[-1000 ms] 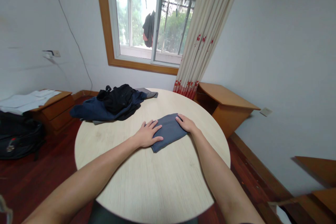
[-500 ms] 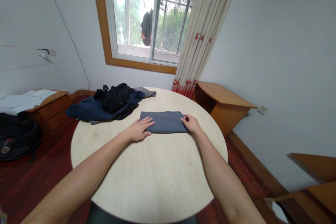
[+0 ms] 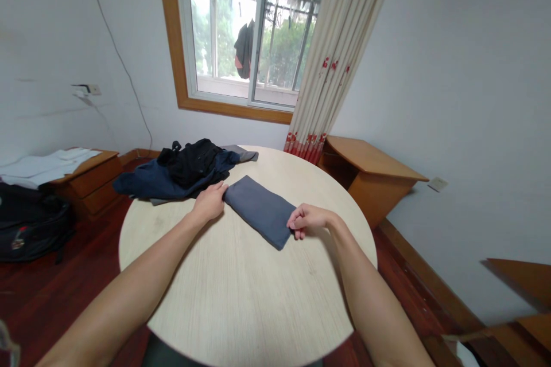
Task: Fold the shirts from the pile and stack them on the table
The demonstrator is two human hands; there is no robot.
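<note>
A folded dark grey-blue garment (image 3: 260, 210), its exact kind not visible, lies aslant on the pale round table (image 3: 241, 298), its right end nearer to me. My left hand (image 3: 209, 202) is closed on its left edge, fingers curled and partly hidden. At the right end, my right hand (image 3: 308, 219) pinches the other edge between thumb and fingers. Beyond my left hand, a heap of black and navy clothes (image 3: 185, 167) covers the table's far left part.
A grey piece of cloth (image 3: 247, 155) sticks out behind the heap. Past the table's right rim stands a wooden desk (image 3: 374, 163). On the left are a wooden cabinet (image 3: 97, 178) with papers and a black backpack (image 3: 32, 223). A curtain (image 3: 331, 69) hangs by the window.
The folded garment has turned clockwise, its right end coming toward me. My left hand went from lying flat on it to gripping its edge; my right hand moved nearer with the other end.
</note>
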